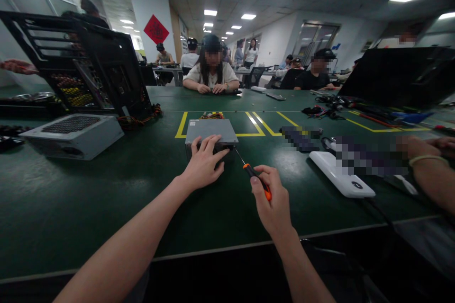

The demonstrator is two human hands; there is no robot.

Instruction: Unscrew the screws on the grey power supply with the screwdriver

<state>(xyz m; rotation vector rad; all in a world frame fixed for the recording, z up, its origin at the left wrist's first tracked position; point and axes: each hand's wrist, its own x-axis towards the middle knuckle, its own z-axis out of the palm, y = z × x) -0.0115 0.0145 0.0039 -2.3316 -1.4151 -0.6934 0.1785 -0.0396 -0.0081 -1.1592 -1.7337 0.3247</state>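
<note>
A grey metal computer power supply (211, 129) sits on the green table in front of me, with colored cables coming out behind it. My left hand (204, 161) grips it at the near edge, fingers spread and bent over the top and front. In my right hand (272, 194) is a screwdriver (251, 170) with a black and orange handle, the fingers closed around it. Its shaft slants up to the left, and the tip meets the front right corner of the power supply. Whatever the tip touches is too small to make out.
To the left lie another power supply (76, 135) and an open black computer case (103, 66). On the right are a white power bank (339, 173), tangled cables (325, 106) and a neighbor's hands (426, 149). Across the table (106, 199) sits a person (211, 73). Yellow tape (256, 125) marks the surface.
</note>
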